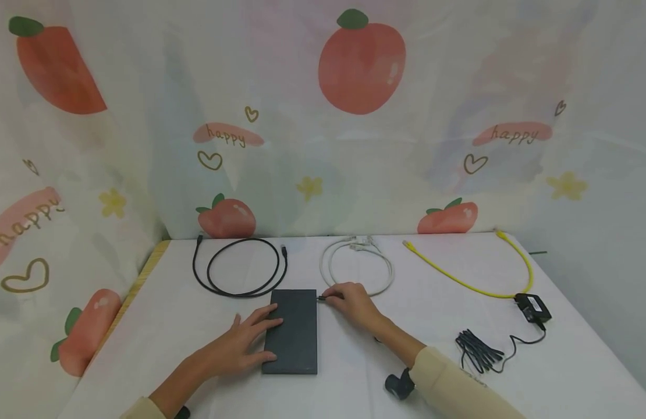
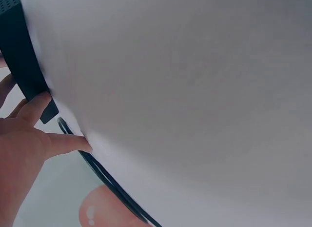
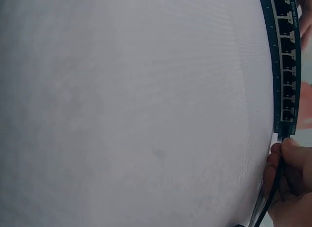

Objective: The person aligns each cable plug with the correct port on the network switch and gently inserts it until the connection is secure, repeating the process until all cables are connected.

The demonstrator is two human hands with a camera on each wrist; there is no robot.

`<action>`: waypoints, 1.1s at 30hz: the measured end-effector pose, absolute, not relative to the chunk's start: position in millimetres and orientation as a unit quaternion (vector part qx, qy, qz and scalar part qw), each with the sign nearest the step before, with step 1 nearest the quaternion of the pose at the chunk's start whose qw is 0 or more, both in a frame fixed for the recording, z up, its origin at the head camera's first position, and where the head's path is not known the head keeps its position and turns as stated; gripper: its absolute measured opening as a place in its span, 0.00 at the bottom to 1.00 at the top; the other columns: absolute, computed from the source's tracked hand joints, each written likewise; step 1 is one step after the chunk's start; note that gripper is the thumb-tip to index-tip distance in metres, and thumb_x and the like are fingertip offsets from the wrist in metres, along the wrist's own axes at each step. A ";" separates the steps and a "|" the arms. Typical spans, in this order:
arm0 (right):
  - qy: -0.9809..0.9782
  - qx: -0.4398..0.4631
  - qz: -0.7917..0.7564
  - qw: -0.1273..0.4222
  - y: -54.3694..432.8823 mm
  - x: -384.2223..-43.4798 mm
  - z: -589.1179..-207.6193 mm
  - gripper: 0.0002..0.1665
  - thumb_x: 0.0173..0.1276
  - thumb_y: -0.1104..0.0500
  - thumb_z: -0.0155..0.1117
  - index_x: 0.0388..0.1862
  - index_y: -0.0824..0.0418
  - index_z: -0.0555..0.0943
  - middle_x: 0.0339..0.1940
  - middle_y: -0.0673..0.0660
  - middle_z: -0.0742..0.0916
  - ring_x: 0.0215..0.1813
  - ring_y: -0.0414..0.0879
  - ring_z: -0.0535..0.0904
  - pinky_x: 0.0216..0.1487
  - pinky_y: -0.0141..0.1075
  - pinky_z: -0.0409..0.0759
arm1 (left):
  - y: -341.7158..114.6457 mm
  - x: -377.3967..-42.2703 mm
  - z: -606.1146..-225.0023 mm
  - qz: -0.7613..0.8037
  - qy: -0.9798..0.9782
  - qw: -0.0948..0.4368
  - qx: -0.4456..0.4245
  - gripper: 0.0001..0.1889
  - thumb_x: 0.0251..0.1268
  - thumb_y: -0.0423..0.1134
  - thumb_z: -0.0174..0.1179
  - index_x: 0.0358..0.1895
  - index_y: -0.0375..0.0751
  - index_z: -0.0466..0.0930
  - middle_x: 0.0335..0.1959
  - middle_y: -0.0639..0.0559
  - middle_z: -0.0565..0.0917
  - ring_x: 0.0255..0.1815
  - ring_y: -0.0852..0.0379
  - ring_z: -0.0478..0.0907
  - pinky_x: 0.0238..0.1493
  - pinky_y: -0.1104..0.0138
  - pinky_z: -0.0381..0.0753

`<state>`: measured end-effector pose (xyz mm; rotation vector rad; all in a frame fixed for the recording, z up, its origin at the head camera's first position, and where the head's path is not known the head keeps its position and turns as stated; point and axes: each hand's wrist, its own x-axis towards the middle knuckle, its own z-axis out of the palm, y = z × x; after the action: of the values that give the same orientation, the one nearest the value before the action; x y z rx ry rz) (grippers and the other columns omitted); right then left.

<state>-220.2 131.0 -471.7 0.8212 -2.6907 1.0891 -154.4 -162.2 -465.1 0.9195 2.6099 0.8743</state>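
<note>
A flat black Ethernet switch (image 1: pixel 290 331) lies on the white table; its row of ports (image 3: pixel 286 66) faces right. My left hand (image 1: pixel 244 343) rests on its left side with fingers spread, two fingers and the thumb reaching onto the top. In the left wrist view, the left hand (image 2: pixel 29 144) touches the dark casing (image 2: pixel 24 56). With thumb and fingers, my right hand (image 1: pixel 354 302) pinches a black cable's plug at the switch's far right corner. The right wrist view shows the black cable (image 3: pixel 273 193) trailing from the right hand (image 3: pixel 295 173). How deep the plug sits is hidden.
Behind the switch lie a coiled black cable (image 1: pixel 244 294) and a coiled white cable (image 1: pixel 390 273). On the right, a yellow cable (image 1: pixel 459 284) meets a small black box (image 1: pixel 532 307) with a bundled black cord (image 1: pixel 477 351). A patterned cloth (image 1: pixel 362 174) hangs behind the table.
</note>
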 end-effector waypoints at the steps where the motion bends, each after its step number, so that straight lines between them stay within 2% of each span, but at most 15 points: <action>1: -0.889 0.277 0.360 0.066 131.0 -220.4 -471.3 0.07 0.60 0.68 0.66 0.37 0.64 0.85 0.36 0.54 0.88 0.43 0.47 0.83 0.45 0.39 0.79 | -161.9 -154.7 -464.5 0.299 0.893 0.122 0.314 0.34 0.62 0.58 0.59 0.69 0.48 0.64 0.74 0.50 0.52 0.73 0.46 0.48 0.57 0.28 0.37; 14: -0.887 0.311 0.335 0.070 131.2 -229.4 -468.7 0.05 0.58 0.68 0.68 0.34 0.64 0.86 0.34 0.54 0.88 0.42 0.48 0.82 0.45 0.40 0.78 | -161.1 -157.4 -456.9 0.291 0.890 0.144 0.321 0.34 0.60 0.56 0.61 0.68 0.46 0.66 0.74 0.50 0.51 0.72 0.46 0.51 0.56 0.27 0.40; 33: -0.891 0.313 0.323 0.067 125.7 -230.8 -467.9 0.05 0.58 0.67 0.68 0.34 0.63 0.86 0.33 0.53 0.88 0.40 0.46 0.83 0.43 0.37 0.79 | -162.8 -159.3 -458.6 0.307 0.881 0.148 0.328 0.34 0.60 0.55 0.61 0.67 0.44 0.67 0.74 0.50 0.52 0.72 0.45 0.51 0.55 0.27 0.37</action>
<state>-230.8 125.7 -467.9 0.9438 -2.6843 0.9732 -159.3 -162.8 -458.6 0.9437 2.5343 0.8842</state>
